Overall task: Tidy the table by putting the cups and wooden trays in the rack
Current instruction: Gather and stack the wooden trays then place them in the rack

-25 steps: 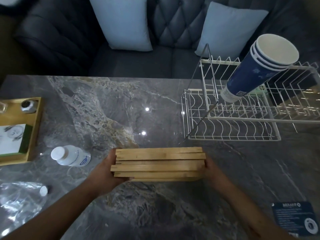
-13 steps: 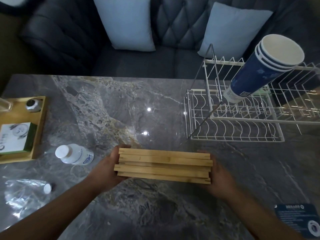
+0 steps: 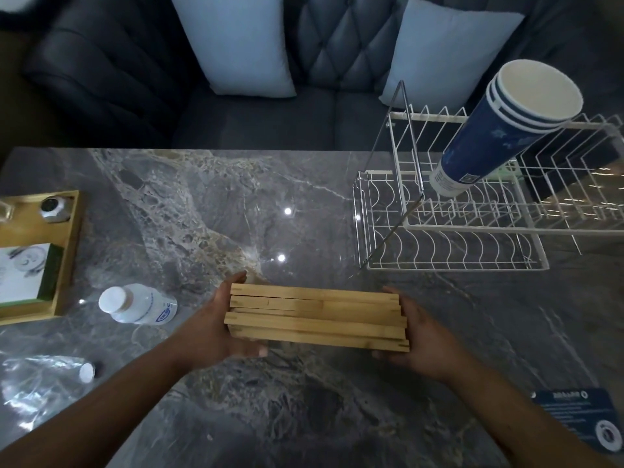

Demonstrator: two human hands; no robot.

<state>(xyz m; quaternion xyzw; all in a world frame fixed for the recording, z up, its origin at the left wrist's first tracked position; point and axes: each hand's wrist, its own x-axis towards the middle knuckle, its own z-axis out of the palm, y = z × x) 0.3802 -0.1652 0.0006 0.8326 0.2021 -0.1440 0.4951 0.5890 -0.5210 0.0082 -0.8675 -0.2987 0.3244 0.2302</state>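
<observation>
A stack of several wooden trays stands on edge over the marble table, near its front middle. My left hand grips the stack's left end, thumb at the far side and fingers under the near side. My right hand holds the right end the same way. Behind and to the right stands a white two-tier wire rack. A nested stack of blue paper cups leans in the rack's upper tier, mouths up.
A white bottle lies left of my left hand. A wooden tray with a box and small jar sits at the left edge. Crumpled clear plastic is at front left, a blue card at front right. A dark sofa with pillows lies behind.
The tray stack has shifted slightly right and tilted a little clockwise in both hands. The rack and cups have not moved.
</observation>
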